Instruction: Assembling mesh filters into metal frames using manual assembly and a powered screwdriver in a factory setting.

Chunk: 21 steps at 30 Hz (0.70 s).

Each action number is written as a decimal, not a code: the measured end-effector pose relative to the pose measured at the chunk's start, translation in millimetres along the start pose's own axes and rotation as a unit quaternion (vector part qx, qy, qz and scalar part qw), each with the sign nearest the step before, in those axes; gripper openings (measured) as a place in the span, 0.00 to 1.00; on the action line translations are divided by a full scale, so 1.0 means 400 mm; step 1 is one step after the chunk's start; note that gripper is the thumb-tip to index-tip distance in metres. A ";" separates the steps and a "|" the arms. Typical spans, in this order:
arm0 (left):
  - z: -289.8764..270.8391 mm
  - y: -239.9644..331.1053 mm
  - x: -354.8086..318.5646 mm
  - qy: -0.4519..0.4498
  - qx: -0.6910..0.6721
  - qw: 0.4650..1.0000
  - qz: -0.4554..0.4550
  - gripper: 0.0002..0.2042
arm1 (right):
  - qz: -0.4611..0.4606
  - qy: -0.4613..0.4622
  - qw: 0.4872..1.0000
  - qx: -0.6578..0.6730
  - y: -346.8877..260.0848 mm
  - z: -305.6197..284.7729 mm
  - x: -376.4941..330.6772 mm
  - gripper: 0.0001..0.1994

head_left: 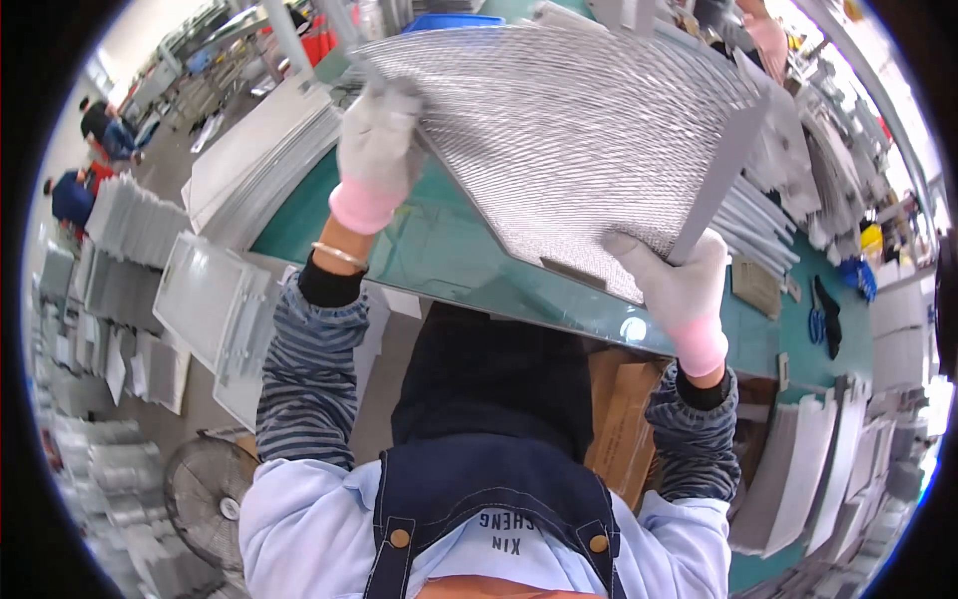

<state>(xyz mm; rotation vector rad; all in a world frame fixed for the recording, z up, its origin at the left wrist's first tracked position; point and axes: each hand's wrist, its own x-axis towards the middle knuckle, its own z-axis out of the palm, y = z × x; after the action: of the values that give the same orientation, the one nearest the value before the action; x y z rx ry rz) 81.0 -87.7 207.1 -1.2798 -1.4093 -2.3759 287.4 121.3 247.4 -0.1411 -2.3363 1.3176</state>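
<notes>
A silver mesh panel (574, 125) with fine ridges is held up, tilted, above the green tabletop (439, 245). Along its right side runs a flat grey metal strip (720, 170). My left hand (377, 145), in a grey-white glove with a pink cuff, is closed on the panel's left corner; its fingertips are blurred. At the lower right corner my right hand (684, 285), gloved the same way, grips panel and strip, its thumb lying over the mesh. A short dark bar (574, 273) shows at the panel's near edge.
Stacked pale panels (264, 165) lie at the table's left end. Grey metal strips (758, 225) and blue-handled pliers (818, 319) are on the right. A floor fan (205, 494) stands lower left, a cardboard box (624, 419) below the table edge. Other people (115, 130) are farther off.
</notes>
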 end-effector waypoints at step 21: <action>-0.125 -0.007 -0.088 -0.048 -0.159 0.984 -0.071 0.15 | -0.157 -0.066 0.984 0.044 0.100 0.162 0.005 0.06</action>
<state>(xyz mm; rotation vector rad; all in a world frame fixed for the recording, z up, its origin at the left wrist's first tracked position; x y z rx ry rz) 71.7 -135.3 169.5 -1.4248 -1.2171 -2.7580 252.5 92.3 186.1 0.3383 -2.2831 1.2992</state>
